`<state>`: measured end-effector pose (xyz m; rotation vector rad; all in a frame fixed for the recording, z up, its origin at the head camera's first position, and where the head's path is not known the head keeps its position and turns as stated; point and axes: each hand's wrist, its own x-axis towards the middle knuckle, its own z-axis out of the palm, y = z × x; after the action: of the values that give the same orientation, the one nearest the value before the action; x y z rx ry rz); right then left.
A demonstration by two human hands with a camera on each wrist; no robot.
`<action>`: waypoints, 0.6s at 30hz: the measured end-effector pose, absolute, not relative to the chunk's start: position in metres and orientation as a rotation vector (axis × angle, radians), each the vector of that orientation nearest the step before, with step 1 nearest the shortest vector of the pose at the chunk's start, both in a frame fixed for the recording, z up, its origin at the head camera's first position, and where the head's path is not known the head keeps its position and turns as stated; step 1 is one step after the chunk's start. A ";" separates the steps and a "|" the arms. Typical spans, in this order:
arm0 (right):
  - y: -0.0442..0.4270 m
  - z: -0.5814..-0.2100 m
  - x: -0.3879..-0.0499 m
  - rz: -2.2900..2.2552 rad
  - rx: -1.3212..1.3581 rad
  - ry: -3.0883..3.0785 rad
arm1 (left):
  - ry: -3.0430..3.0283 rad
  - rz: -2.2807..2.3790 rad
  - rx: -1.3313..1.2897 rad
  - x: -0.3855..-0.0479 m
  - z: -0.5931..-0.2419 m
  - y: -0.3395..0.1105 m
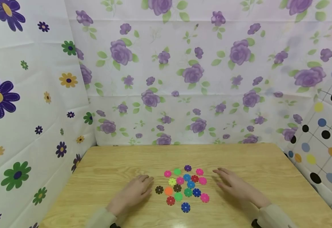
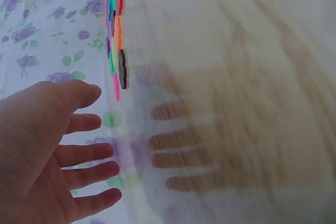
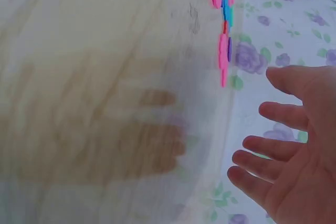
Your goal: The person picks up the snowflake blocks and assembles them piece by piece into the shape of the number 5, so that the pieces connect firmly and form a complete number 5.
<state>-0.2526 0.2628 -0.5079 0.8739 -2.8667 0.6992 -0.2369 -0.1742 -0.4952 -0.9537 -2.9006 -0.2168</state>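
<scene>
Lying flat: bright, notched, multicoloured discs [image 1: 178, 188].

Looks like smooth, opaque plastic in the notched discs [image 1: 168, 191], and like wood grain under a glossy, mirroring finish on the tabletop [image 1: 120, 158]. Seems to be thin, creased cloth or plastic sheeting in the rose-patterned backdrop [image 1: 177, 57], the daisy-patterned hanging [image 1: 34, 104] and the dotted hanging [image 1: 322, 142]; looks like matt cloth on the sleeves [image 1: 101, 218].

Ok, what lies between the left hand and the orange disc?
In the head view, one dark brown disc lies between the left hand and the orange disc.
</scene>
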 end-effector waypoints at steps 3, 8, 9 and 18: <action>0.259 -0.508 -0.255 0.746 0.874 -2.854 | -2.880 -0.242 -0.953 -0.237 -0.498 -0.170; 0.252 -0.506 -0.260 0.937 0.796 -2.859 | -2.828 -0.252 -0.949 -0.236 -0.499 -0.164; 0.250 -0.506 -0.261 0.969 0.778 -2.861 | -2.825 -0.262 -0.948 -0.235 -0.498 -0.162; 0.240 -0.508 -0.270 1.057 0.697 -2.887 | -2.889 -0.442 -0.950 -0.236 -0.496 -0.156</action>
<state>-0.2702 0.2401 -0.5081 0.6967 -2.8866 1.0570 -0.2358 -0.1564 -0.4957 -0.9503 -2.8888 -0.4416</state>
